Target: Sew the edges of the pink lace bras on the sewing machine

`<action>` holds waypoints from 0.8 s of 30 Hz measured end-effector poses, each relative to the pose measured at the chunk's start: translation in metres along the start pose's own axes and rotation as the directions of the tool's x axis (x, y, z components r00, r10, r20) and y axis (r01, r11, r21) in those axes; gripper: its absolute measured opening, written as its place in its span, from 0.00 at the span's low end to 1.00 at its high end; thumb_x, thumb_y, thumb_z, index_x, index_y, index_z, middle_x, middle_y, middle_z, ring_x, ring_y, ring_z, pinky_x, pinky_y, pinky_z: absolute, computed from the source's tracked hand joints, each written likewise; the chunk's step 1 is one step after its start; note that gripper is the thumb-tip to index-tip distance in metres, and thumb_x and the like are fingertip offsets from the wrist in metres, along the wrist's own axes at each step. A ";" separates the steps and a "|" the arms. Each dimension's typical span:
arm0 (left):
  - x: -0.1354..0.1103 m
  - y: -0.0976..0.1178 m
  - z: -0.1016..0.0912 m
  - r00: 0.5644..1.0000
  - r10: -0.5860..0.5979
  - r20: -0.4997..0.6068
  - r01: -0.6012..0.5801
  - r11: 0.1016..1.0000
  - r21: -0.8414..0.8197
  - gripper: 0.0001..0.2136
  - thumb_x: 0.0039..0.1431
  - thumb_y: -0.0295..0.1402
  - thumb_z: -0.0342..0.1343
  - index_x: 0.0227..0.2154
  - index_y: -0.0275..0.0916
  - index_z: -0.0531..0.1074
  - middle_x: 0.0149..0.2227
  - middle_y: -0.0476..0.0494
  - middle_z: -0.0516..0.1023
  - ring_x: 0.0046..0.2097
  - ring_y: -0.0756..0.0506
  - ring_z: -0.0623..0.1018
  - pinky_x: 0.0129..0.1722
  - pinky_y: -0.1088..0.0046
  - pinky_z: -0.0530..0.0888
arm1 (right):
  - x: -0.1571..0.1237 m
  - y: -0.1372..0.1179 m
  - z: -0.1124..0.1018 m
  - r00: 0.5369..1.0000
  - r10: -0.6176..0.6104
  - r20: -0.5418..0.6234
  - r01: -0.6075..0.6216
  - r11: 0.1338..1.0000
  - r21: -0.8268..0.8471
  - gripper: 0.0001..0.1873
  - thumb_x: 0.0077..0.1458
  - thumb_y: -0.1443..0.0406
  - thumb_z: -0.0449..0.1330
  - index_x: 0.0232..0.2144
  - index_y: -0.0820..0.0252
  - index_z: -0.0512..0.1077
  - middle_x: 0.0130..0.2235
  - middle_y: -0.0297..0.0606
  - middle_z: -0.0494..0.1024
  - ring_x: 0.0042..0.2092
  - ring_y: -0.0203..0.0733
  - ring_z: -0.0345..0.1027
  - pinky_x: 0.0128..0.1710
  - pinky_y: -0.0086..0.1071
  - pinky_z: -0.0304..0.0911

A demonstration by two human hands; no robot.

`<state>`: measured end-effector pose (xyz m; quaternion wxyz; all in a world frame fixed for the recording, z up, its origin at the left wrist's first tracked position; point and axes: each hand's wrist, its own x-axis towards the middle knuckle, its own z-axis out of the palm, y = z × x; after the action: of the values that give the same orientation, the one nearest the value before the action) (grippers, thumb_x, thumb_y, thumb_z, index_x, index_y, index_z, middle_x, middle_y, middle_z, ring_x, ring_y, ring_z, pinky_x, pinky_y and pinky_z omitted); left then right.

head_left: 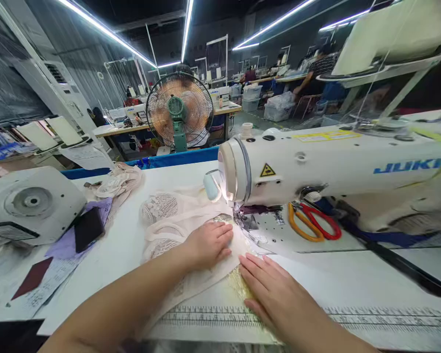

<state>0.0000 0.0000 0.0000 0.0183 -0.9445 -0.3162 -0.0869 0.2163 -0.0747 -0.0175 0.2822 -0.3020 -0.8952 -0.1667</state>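
Observation:
A pale pink lace garment piece (191, 230) lies on the white table in front of the sewing machine (327, 166), its edge near the needle area. My left hand (210, 242) rests on the fabric, fingers lying forward and slightly bent, just left of the machine's needle plate. My right hand (270, 287) lies flat with fingers stretched out, its fingertips at the fabric's right edge. Under and beside that hand is yellowish, shiny, lace-like material (238, 283). The needle and presser foot are mostly hidden by the machine head and its lit area.
Red-and-orange-handled scissors (312, 223) lie under the machine arm. A printed ruler strip (209, 316) runs along the front edge. At left are a dark phone (89, 229), papers, another machine part (33, 203) and lace pieces (119, 181). A fan (178, 110) stands behind the table.

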 end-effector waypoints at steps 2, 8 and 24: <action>0.004 -0.001 0.002 1.000 -0.015 0.000 0.015 1.000 0.015 0.21 0.64 0.39 0.46 0.53 0.28 0.65 0.58 0.33 0.68 0.57 0.36 0.68 0.56 0.57 0.66 | 0.000 0.003 0.000 1.000 0.004 -0.001 -0.004 1.000 -0.003 0.21 0.65 0.60 0.42 0.43 0.63 0.73 0.47 0.39 0.78 0.50 0.44 0.69 0.49 0.41 0.60; 0.016 -0.002 0.004 0.998 -0.068 -0.008 0.068 0.997 0.024 0.20 0.62 0.39 0.47 0.52 0.30 0.65 0.57 0.32 0.68 0.57 0.36 0.68 0.55 0.57 0.67 | 0.004 0.013 0.004 1.000 0.012 0.014 -0.012 1.000 -0.007 0.22 0.65 0.60 0.42 0.43 0.65 0.72 0.46 0.41 0.78 0.49 0.45 0.69 0.50 0.42 0.60; 0.022 0.002 -0.006 0.996 -0.087 0.030 0.088 0.996 -0.033 0.18 0.60 0.36 0.50 0.49 0.30 0.66 0.52 0.30 0.70 0.51 0.38 0.71 0.50 0.61 0.71 | 0.000 0.017 0.005 1.000 0.029 0.007 -0.029 1.000 0.005 0.19 0.62 0.58 0.48 0.43 0.63 0.72 0.47 0.43 0.77 0.50 0.47 0.68 0.50 0.41 0.62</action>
<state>0.0175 0.0107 0.0102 -0.0063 -0.9312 -0.3557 -0.0797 0.2246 -0.0594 -0.0190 0.2823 -0.3148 -0.8921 -0.1592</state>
